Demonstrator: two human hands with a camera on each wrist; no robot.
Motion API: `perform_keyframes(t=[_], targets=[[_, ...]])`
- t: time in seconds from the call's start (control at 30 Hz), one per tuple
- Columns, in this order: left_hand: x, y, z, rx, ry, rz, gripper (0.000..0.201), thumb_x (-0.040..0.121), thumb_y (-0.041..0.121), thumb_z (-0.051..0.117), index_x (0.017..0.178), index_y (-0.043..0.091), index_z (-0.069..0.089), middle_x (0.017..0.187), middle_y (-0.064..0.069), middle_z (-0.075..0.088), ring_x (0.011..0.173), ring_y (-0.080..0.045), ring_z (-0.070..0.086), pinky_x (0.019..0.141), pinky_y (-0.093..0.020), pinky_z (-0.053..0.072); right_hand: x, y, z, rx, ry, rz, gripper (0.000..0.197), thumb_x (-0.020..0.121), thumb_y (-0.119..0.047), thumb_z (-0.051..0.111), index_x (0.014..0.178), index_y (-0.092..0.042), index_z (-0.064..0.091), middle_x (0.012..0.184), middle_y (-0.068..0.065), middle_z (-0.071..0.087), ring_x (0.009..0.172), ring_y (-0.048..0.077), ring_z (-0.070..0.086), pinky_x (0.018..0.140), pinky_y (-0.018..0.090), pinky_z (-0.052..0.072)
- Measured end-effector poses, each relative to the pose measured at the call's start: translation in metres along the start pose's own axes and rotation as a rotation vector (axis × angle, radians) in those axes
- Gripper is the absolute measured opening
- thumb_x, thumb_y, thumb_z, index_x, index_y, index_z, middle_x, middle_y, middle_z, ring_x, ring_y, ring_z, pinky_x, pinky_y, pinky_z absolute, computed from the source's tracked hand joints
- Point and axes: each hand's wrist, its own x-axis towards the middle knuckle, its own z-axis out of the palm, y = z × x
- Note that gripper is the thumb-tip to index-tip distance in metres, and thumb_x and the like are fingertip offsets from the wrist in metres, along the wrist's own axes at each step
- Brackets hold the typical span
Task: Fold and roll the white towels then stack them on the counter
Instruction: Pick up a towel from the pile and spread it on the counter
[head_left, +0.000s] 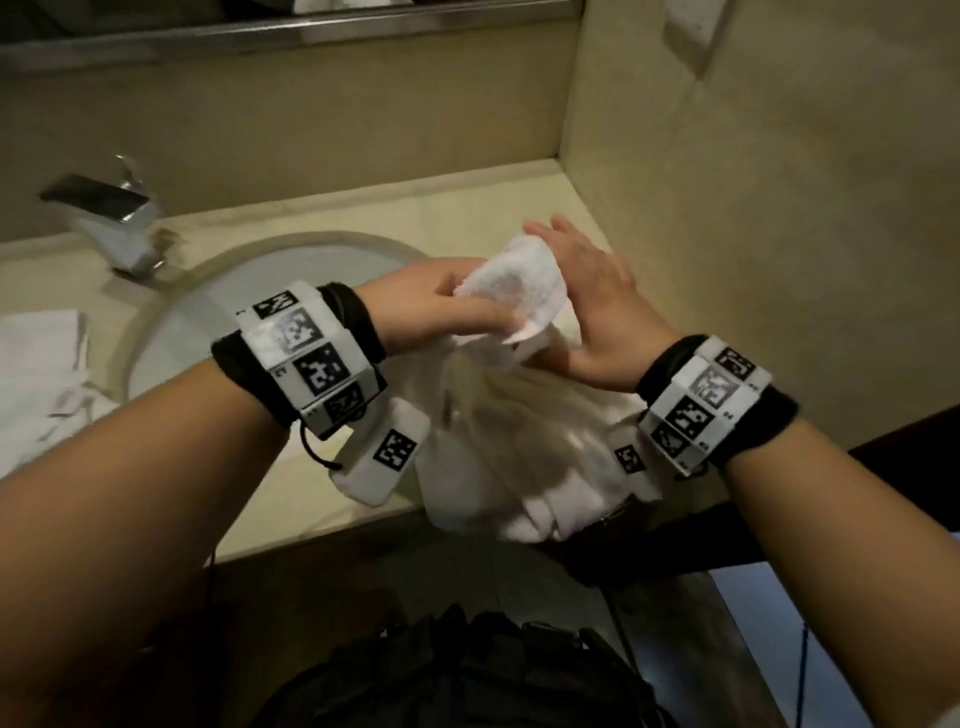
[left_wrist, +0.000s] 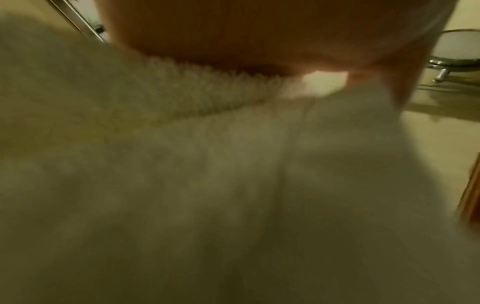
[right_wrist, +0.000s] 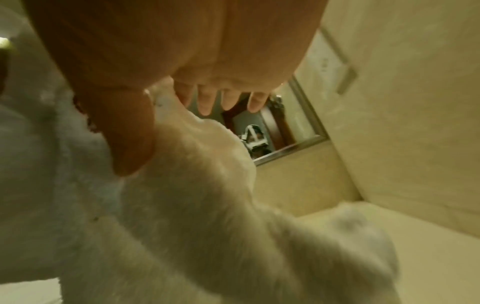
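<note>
I hold a white towel (head_left: 511, 291) above the counter (head_left: 291, 499), just right of the sink (head_left: 234, 291). Its upper end is bunched into a loose roll; the rest hangs down past the counter's front edge. My left hand (head_left: 457, 306) grips the rolled end from the left, fingers curled into the cloth. My right hand (head_left: 587, 312) stands against the towel's right side with straight fingers, and its thumb (right_wrist: 130, 133) lies along the cloth (right_wrist: 194, 185). The towel (left_wrist: 207, 164) fills the blurred left wrist view. More white towels (head_left: 41, 364) lie crumpled left of the sink.
A chrome faucet (head_left: 114, 218) stands behind the sink at the left. A beige wall (head_left: 779, 208) closes the counter's right side and carries a wall plate (head_left: 691, 26). A mirror frame runs along the top. A dark bag (head_left: 467, 670) sits below the counter edge.
</note>
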Motion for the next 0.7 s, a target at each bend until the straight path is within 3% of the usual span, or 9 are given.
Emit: perform_keyframes(t=[0.1,0.17,0.23,0.3,0.37,0.43,0.47,0.6,0.7], targets=[[-0.011,0.003,-0.006,0.088,0.012,-0.030,0.019,0.062,0.043,0.077,0.070,0.032,0.064,0.064,0.025,0.066,0.063,0.012,0.059,0.061,-0.004,0.044,0.018,-0.011,-0.004,-0.019,-0.065,-0.109,0.073,0.067,-0.056,0.061,0.126,-0.016,0.047,0.125,0.004,0.057,0.123,0.020,0.048,0.090,0.028,0.033],[-0.013,-0.001,-0.008,0.285,0.158,-0.050,0.031,0.062,0.044,0.079,0.083,0.024,0.067,0.079,0.012,0.071,0.079,-0.005,0.065,0.072,-0.021,0.052,0.025,-0.013,-0.002,-0.049,-0.145,-0.025,0.044,0.075,-0.048,0.058,0.107,-0.018,0.057,0.100,0.001,0.064,0.098,0.028,0.059,0.068,0.019,0.029],[-0.012,-0.003,-0.010,0.512,0.343,0.003,0.037,0.067,0.033,0.069,0.095,0.010,0.062,0.088,0.000,0.063,0.089,-0.023,0.061,0.073,-0.029,0.046,0.031,-0.017,-0.001,-0.049,-0.103,0.043,0.027,0.082,-0.037,0.050,0.094,-0.015,0.060,0.094,0.008,0.067,0.091,0.031,0.060,0.064,0.023,0.027],[-0.013,-0.002,-0.012,0.594,0.545,0.106,0.033,0.074,0.023,0.064,0.103,0.010,0.055,0.096,-0.003,0.056,0.095,-0.027,0.055,0.076,-0.030,0.040,0.039,-0.025,-0.004,-0.045,0.003,0.069,0.027,0.083,-0.031,0.046,0.089,-0.010,0.061,0.094,0.014,0.067,0.090,0.030,0.060,0.064,0.028,0.030],[-0.013,0.000,-0.011,0.693,0.668,0.167,0.047,0.072,0.034,0.065,0.111,0.015,0.050,0.109,-0.005,0.054,0.102,-0.027,0.051,0.084,-0.034,0.037,0.049,-0.036,-0.011,0.015,0.095,0.094,0.017,0.087,-0.022,0.051,0.083,-0.009,0.061,0.090,0.016,0.066,0.087,0.030,0.059,0.064,0.030,0.033],[-0.010,0.003,-0.004,0.792,0.681,0.096,0.069,0.063,0.055,0.067,0.115,0.017,0.044,0.115,-0.008,0.048,0.103,-0.025,0.045,0.086,-0.037,0.034,0.060,-0.045,-0.020,0.012,0.113,0.134,0.010,0.085,-0.018,0.053,0.077,-0.014,0.059,0.081,0.011,0.062,0.079,0.027,0.054,0.061,0.027,0.026],[-0.007,0.005,0.000,0.806,0.676,0.029,0.072,0.062,0.058,0.067,0.115,0.015,0.041,0.115,-0.009,0.047,0.103,-0.026,0.045,0.085,-0.038,0.034,0.065,-0.049,-0.024,-0.021,0.095,0.150,0.008,0.083,-0.017,0.053,0.076,-0.016,0.057,0.077,0.006,0.058,0.076,0.023,0.050,0.059,0.026,0.023],[0.008,0.010,-0.010,0.689,0.677,-0.106,0.033,0.080,0.025,0.057,0.106,0.011,0.044,0.105,-0.015,0.057,0.096,-0.035,0.054,0.069,-0.032,0.032,0.069,-0.060,-0.037,-0.041,0.068,0.106,0.014,0.080,-0.024,0.056,0.085,-0.014,0.063,0.078,-0.001,0.053,0.075,0.016,0.046,0.057,0.024,0.023],[0.004,0.007,-0.035,0.627,0.620,-0.064,0.024,0.082,0.010,0.047,0.103,0.013,0.057,0.108,-0.014,0.062,0.101,-0.034,0.055,0.071,-0.029,0.034,0.059,-0.046,-0.040,-0.096,-0.047,0.116,0.008,0.081,-0.027,0.057,0.077,-0.020,0.058,0.074,-0.003,0.053,0.072,0.018,0.048,0.054,0.029,0.026]])
